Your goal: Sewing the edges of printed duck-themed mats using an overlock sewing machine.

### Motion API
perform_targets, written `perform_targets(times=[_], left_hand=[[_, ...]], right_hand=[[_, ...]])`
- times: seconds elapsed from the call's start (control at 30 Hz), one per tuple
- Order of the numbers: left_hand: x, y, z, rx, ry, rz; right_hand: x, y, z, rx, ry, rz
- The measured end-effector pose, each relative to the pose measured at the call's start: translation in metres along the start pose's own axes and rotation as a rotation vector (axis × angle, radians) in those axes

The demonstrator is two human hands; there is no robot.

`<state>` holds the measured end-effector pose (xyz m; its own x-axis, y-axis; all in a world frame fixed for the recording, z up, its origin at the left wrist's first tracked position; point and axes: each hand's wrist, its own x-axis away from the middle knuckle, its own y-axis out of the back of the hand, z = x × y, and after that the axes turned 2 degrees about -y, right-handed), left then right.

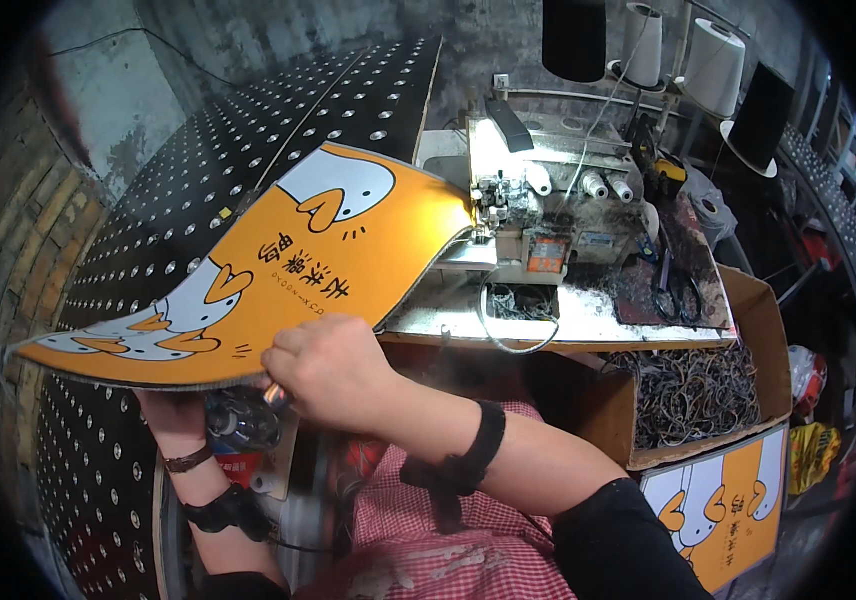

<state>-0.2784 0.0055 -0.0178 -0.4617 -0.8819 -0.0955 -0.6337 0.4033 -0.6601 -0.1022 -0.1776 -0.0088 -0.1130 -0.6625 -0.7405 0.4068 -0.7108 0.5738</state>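
Note:
An orange mat point(278, 260) with white cartoon ducks and dark lettering slants across the middle. Its far right edge reaches the needle area of an overlock sewing machine point(568, 190), whose lamp is lit. My right hand point(333, 370) is closed at the mat's near edge, knuckles up. A small striped, shiny object point(275, 394) pokes out below those fingers; its kind is unclear. Under the mat's left part is my left hand point(174, 415), its fingers hidden by the mat. The mat's left corner curves up from the dotted black table point(128, 460).
At right, a cardboard box point(778, 330) holds dark trimmings, with a similar mat point(733, 505) below it. Scissors point(678, 290) lie on the machine table. Thread cones point(713, 68) stand behind. A clear plastic bottle point(245, 420) is near my left wrist.

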Motion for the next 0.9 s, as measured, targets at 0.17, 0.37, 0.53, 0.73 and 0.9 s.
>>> perform_targets(times=[0.17, 0.37, 0.53, 0.73, 0.9], left_hand=[[0.011, 0.000, -0.010, 0.111, -0.034, -0.018], [0.032, -0.023, 0.007, 0.040, 0.102, -0.225], [0.052, -0.014, 0.019, -0.052, -0.049, -0.435], [0.088, -0.026, 0.007, 0.093, -0.231, -0.438], [0.115, 0.011, -0.018, 0.086, -0.101, 0.038]], right_hand=[[0.012, 0.034, 0.002, -0.498, -0.530, 0.027], [0.046, 0.062, -0.012, -0.761, -0.860, 0.193], [0.049, 0.065, -0.085, 0.054, -0.831, -0.562], [0.058, 0.044, -0.124, -0.209, -0.906, -0.400], [0.067, 0.048, -0.105, -0.188, -0.994, -0.309]])
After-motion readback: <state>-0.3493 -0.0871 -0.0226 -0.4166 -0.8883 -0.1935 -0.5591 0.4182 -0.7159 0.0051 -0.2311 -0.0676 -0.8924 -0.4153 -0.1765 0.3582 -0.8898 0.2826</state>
